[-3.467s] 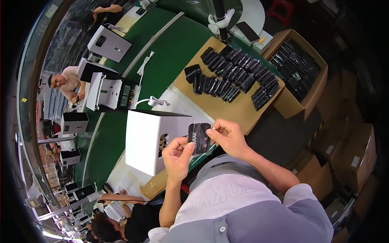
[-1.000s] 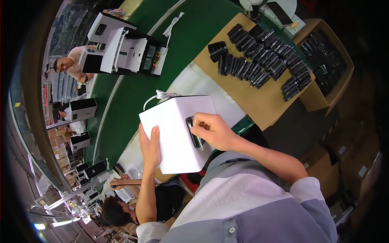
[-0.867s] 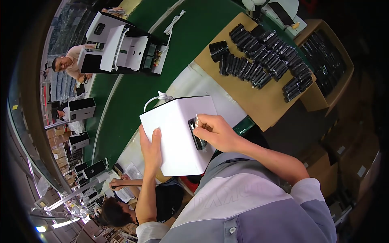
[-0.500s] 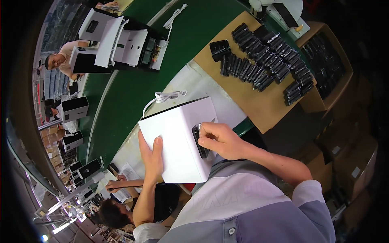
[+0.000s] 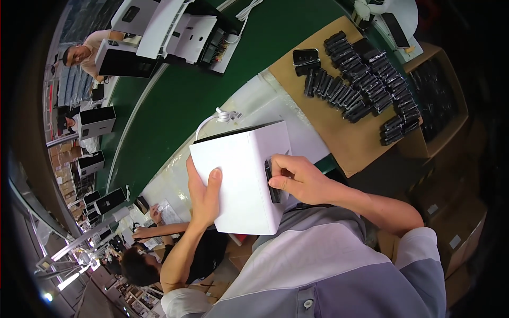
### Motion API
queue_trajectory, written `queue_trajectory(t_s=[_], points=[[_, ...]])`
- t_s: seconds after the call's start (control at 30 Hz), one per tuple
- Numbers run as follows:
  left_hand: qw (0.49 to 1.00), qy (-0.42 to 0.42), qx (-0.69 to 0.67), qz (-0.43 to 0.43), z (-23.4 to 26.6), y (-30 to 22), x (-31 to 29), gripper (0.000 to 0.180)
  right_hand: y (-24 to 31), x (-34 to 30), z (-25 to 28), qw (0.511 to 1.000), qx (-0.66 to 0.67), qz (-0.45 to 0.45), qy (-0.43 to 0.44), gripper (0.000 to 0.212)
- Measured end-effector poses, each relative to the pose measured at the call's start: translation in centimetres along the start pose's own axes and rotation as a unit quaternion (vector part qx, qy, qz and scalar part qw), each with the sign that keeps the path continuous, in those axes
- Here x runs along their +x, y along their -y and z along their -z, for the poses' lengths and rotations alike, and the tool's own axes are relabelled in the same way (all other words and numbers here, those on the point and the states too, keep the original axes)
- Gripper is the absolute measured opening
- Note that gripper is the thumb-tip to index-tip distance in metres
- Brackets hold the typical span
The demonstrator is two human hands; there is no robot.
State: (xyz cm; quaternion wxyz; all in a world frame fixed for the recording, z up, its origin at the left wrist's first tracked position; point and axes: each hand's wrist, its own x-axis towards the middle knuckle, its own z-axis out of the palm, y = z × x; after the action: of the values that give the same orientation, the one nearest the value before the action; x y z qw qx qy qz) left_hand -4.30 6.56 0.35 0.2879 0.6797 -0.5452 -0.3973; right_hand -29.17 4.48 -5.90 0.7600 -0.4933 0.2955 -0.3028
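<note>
A white box-shaped appliance with a black edge along its far side is tilted in front of my body. My left hand grips its left side, the thumb lying on the white face. On the right side of the box is a long black panel. My right hand is closed at that panel, thumb and curled fingers pinched against its upper part. Whatever is between those fingertips is hidden. A bundled white cord runs from behind the box onto the plastic-covered worktop.
Several black parts in clear wrap lie on a cardboard sheet at the right, beside an open carton. A green conveyor carries other white-and-black appliances. One co-worker works at the lower left, another beyond the conveyor.
The view has shifted, so the surroundings sit differently in the picture. The box has turned slightly more upright. My left hand keeps its hold, and my right hand stays at the black panel.
</note>
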Motion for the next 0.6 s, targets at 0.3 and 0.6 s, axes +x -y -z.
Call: queue_trajectory(t_s=[0.3,0.6], points=[[1.000,-0.010,-0.017,0.022,-0.1,-0.5,-0.2,0.059,-1.0,-1.2,-1.2,0.990,-0.090,0.095,-0.061,0.023],[0.999,-0.016,-0.038,0.005,-0.6,0.3,-0.6,0.058,0.1,-1.1,1.4,0.993,-0.103,0.037,0.039,0.024]])
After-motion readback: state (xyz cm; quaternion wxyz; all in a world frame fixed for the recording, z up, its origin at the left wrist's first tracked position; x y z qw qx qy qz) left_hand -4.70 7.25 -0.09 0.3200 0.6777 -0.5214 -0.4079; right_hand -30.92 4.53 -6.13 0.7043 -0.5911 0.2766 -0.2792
